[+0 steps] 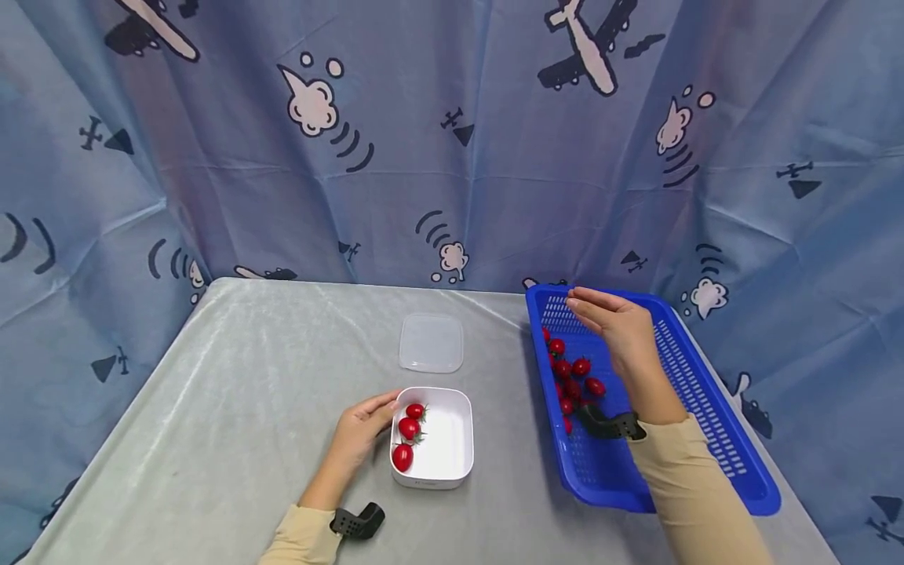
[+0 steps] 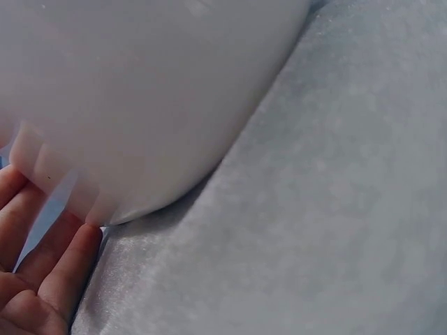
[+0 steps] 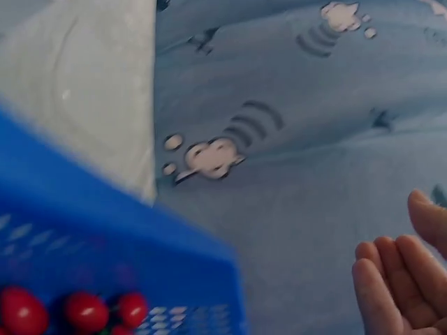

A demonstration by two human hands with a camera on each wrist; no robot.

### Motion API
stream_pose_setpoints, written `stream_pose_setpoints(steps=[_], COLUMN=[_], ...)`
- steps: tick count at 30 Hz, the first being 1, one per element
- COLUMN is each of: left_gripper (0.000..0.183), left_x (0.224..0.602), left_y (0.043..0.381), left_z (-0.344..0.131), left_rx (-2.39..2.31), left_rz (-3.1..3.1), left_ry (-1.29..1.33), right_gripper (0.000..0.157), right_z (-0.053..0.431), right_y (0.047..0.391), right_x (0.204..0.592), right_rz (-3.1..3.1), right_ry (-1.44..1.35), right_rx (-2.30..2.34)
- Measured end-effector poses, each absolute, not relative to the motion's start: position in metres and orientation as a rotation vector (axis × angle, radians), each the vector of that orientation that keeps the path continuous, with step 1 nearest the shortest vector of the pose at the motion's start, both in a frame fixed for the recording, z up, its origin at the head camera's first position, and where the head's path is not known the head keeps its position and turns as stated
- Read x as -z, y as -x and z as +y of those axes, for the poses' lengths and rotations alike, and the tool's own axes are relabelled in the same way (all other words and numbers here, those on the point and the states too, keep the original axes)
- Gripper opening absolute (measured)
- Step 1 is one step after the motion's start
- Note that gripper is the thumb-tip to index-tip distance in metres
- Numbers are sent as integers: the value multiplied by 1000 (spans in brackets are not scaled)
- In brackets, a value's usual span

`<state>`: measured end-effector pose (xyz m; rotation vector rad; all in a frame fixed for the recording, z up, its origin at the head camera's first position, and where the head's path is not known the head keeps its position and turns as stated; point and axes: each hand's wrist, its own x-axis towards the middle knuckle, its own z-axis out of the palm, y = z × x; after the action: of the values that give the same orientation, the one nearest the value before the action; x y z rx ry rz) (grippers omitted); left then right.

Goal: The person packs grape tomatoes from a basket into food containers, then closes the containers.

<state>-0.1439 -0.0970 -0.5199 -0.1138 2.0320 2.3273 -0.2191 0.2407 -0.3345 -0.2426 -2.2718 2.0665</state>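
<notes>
A white square box with several cherry tomatoes along its left side stands on the table. My left hand rests against the left wall of this box. In the left wrist view its straight fingertips touch the box's outer side. My right hand is above the far part of a blue plastic basket, apart from the tomatoes in it. Its fingers are extended, and in the right wrist view the thumb stands away from the fingers. No tomato shows in that hand.
Several cherry tomatoes lie along the basket's left side. A translucent square lid lies flat behind the white box. The table has a pale cloth, and a blue printed curtain hangs behind and around it.
</notes>
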Motion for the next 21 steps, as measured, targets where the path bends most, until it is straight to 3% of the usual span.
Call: stream_pose_setpoints(steps=[5, 12, 21], left_gripper=[35, 34, 34], left_x=[518, 519, 518], left_y=[144, 144, 144], left_z=[-97, -97, -97], left_rx=[-2311, -2315, -2322], left_rz=[2046, 2037, 2037], left_ry=[117, 119, 126], right_gripper=[63, 51, 56], right_z=[254, 266, 274], right_y=[236, 253, 263], right_x=[357, 386, 403], right_rz=[-2355, -2414, -2573], right_ry=[268, 509, 592], right_rx=[-1975, -1899, -1865])
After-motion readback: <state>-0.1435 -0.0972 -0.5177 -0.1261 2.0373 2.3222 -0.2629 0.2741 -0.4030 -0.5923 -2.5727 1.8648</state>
